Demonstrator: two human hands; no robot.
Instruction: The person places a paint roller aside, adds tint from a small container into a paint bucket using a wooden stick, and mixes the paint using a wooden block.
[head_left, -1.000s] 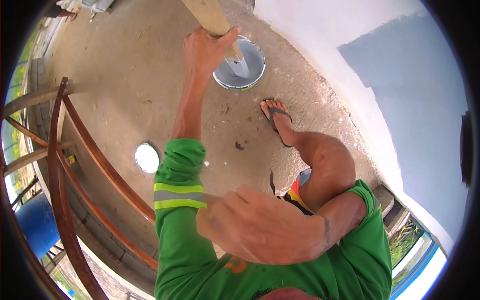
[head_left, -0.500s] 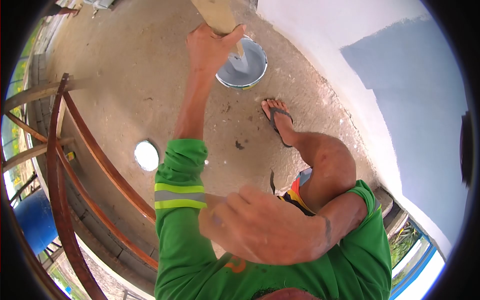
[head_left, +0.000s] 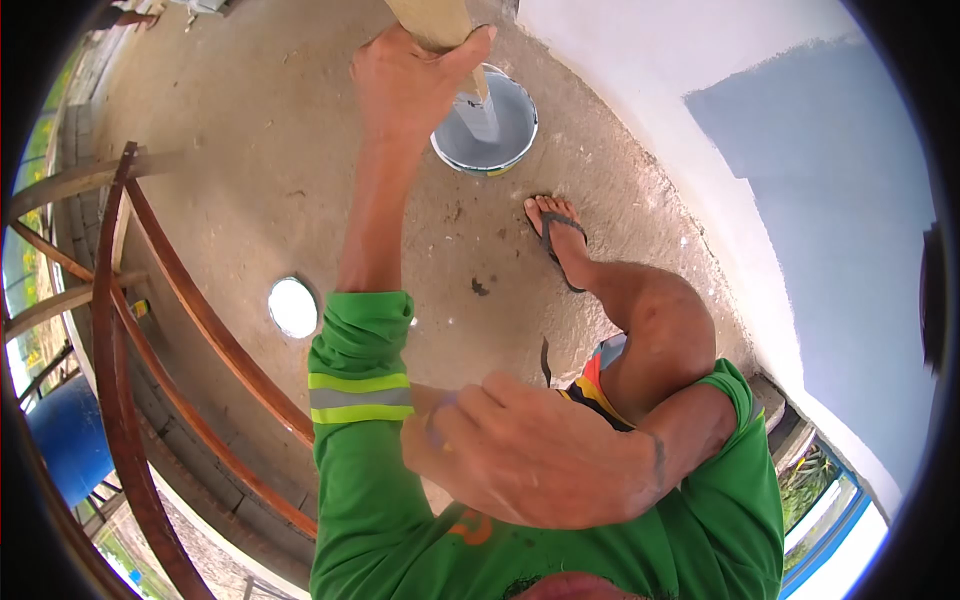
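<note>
My left hand is closed around a flat wooden stick at the top of the view. The stick's lower end reaches into a round bucket of grey-blue paint on the floor. Where the stick meets the paint, its tip is coated grey. In front of my chest, my right hand has its fingers curled in. Something small and purplish shows at those fingers, too blurred to name. My foot in a black flip-flop stands just below the bucket.
Along the right runs a white wall with a grey-blue painted patch. A round white disc lies on the concrete floor. Reddish-brown wooden beams cross the left side, near a blue barrel.
My left hand has moved slightly up and left, and the stick in it has shifted a little in the bucket. My right hand stays nearly in place.
</note>
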